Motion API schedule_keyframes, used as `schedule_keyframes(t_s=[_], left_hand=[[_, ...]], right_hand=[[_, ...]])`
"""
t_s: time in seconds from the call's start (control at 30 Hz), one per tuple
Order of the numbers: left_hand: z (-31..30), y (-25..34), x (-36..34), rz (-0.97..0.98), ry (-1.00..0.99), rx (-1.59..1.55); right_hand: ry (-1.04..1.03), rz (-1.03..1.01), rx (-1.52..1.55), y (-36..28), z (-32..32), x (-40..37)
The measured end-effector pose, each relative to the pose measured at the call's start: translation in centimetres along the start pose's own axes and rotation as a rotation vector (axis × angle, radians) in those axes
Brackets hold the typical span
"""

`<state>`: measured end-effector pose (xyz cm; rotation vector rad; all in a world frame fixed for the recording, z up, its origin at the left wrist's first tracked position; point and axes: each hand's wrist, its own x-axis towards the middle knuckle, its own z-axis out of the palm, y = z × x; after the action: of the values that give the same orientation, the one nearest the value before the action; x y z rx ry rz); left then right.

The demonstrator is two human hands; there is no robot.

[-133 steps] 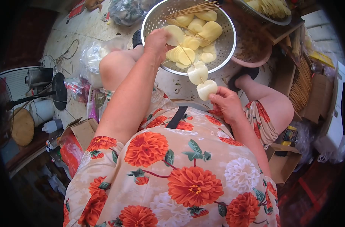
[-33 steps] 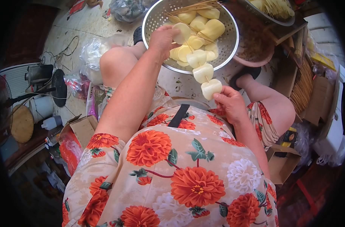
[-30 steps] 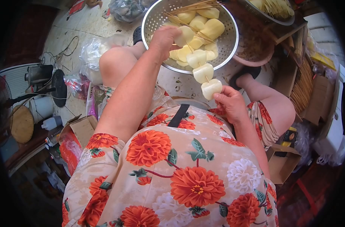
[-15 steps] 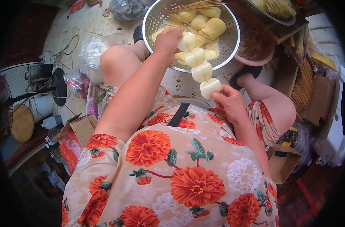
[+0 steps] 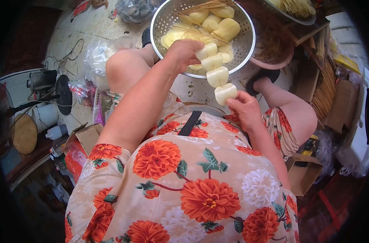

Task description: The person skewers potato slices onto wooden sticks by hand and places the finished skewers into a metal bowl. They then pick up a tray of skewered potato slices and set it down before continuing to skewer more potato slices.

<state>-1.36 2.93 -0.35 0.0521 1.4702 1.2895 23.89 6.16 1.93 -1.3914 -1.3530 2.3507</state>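
A thin wooden skewer carries several pale yellow slices (image 5: 217,77), running from the colander down toward my body. My left hand (image 5: 183,54) grips the slice at the far end, above the colander's near part. The fingers of my right hand (image 5: 245,107) pinch the near end of the skewer, beside the lowest slice. The metal colander (image 5: 161,24), with a perforated wall, holds peeled pale yellow potato-like pieces (image 5: 227,29), thin slices (image 5: 174,35) and loose wooden skewers (image 5: 208,5).
A pink basin (image 5: 275,65) stands right of the colander, below another container (image 5: 291,17) of yellow slices. Bundled sticks (image 5: 324,91) and cardboard boxes (image 5: 304,174) are at the right. Plastic bags (image 5: 97,60) and a fan (image 5: 63,94) stand at the left.
My left hand has moved slightly down and right, and the far slices sit closer to the others on the skewer. My right hand has hardly moved.
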Motion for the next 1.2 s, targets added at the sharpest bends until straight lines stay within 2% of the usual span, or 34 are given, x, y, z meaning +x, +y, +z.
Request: schedule_keyframes(t_s=[0.13, 0.23, 0.3, 0.33, 0.4, 0.53, 0.77, 0.83, 0.9, 0.97, 1.0, 1.03, 1.07, 1.1, 1.17, 1.2], left_hand=[[0.5, 0.3, 1.2, -0.005, 0.054, -0.025], [1.1, 0.1, 2.2, 0.072, 0.097, 0.033], [2.1, -0.4, 2.8, 0.155, -0.064, 0.430], [2.3, -1.1, 3.7, 0.154, -0.071, 0.429], [2.6, -3.3, 6.3, 0.284, -0.145, 0.931], [3.6, -4.0, 6.2, 0.366, -0.116, 1.156], [3.0, -3.6, 5.7, 0.183, -0.300, 1.123], [3.0, -3.9, 5.7, 0.381, -0.212, 1.167], [3.3, -4.4, 5.6, 0.426, -0.159, 1.081], [3.2, -5.2, 7.2, 0.430, -0.253, 1.112], [2.9, -6.3, 8.3, 0.581, -0.258, 1.027], [3.4, -5.7, 7.7, 0.419, -0.255, 0.972], [3.0, -6.3, 8.6, 0.347, -0.290, 0.900], [2.5, -7.0, 9.6, 0.364, -0.364, 0.815], [4.6, -4.1, 5.8, 0.070, -0.322, 0.800], [5.3, -3.2, 4.7, -0.003, -0.316, 0.808]], right_hand=[[0.044, -0.007, 0.042, -0.5, -0.7, 0.2], [0.134, -0.113, 0.212, -0.7, -1.6, 0.5], [0.160, -0.155, 0.255, -0.9, -2.1, 0.5], [0.182, -0.197, 0.298, -1.0, -2.3, 0.5], [0.209, -0.213, 0.293, -1.0, -2.7, 0.5], [0.221, -0.206, 0.316, -0.9, -2.9, 0.3], [0.205, -0.187, 0.318, -1.1, -2.7, 0.3], [0.202, -0.185, 0.321, -1.1, -2.5, 0.4], [0.184, -0.207, 0.302, -1.0, -2.6, 0.4], [0.220, -0.203, 0.247, -1.4, -2.3, -0.1], [0.207, -0.185, 0.231, -1.3, -2.5, -0.1], [0.197, -0.181, 0.254, -1.6, -2.5, -0.4], [0.195, -0.186, 0.277, -1.2, -2.6, -0.1], [0.191, -0.198, 0.308, -0.8, -2.7, 0.1], [0.192, -0.190, 0.309, -1.2, -2.8, -0.2], [0.213, -0.195, 0.311, -1.2, -2.9, -0.2]])
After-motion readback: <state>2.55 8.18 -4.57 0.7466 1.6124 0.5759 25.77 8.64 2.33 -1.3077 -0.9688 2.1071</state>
